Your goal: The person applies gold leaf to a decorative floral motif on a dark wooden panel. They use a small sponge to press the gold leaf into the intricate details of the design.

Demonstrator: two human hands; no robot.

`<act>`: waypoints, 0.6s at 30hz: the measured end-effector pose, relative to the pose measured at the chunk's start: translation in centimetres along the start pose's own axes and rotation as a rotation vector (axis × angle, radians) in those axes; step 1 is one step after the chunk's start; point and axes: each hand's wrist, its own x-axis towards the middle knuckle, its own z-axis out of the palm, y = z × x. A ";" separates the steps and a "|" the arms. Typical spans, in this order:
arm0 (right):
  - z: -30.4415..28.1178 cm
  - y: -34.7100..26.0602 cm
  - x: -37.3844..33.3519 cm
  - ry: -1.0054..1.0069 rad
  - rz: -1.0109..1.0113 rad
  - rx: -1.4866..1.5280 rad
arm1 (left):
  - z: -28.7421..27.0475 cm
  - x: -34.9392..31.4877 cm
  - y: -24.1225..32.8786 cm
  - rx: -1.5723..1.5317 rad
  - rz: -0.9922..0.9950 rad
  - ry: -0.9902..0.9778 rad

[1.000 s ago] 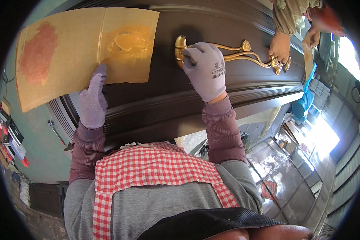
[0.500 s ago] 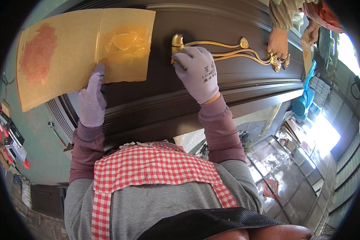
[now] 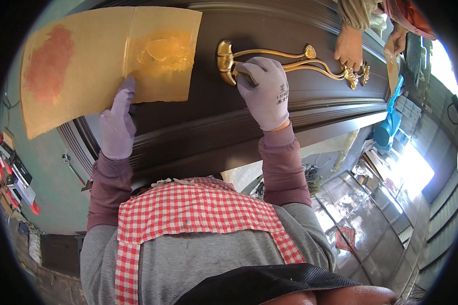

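Observation:
My gloved left hand point(image 3: 118, 124) grips the lower edge of a bent cardboard sheet point(image 3: 104, 38), its thumb on the upper face. The sheet carries a dull red paint patch point(image 3: 50, 66) and a wet-looking gold paint smear point(image 3: 160, 53). In a pale purple glove, my right hand point(image 3: 265, 94) is closed in a pinch beside the curved lower tip of a gold ornament point(image 3: 225, 57). What its fingers hold is hidden. Gold curving stems point(image 3: 269, 53) run right from the ornament to flower-shaped ends across a dark brown panelled door point(image 3: 188, 114).
Another person's hand point(image 3: 349, 48) rests near the flower ends at the upper right; their other hand point(image 3: 398, 39) holds a tan strip point(image 3: 390, 63). A blue plastic-covered object point(image 3: 387, 129) stands beyond the door's right end. Boxes and tools point(image 3: 18, 175) lie at far left.
My right hand has moved slightly right and down from the ornament, uncovering its curved lower tip. The cardboard has shifted a little; the other person's hand has moved slightly left.

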 end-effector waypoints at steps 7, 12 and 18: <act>0.3 0.1 -0.9 -0.144 -0.064 0.031 | 0.1 0.1 0.4 0.000 0.071 0.026; -1.2 0.6 -1.1 -0.092 -0.033 0.034 | 0.8 -0.4 -1.1 -0.031 0.053 0.019; -0.1 0.9 -1.8 -0.113 -0.076 0.036 | 1.5 -0.5 -1.3 -0.094 0.091 0.020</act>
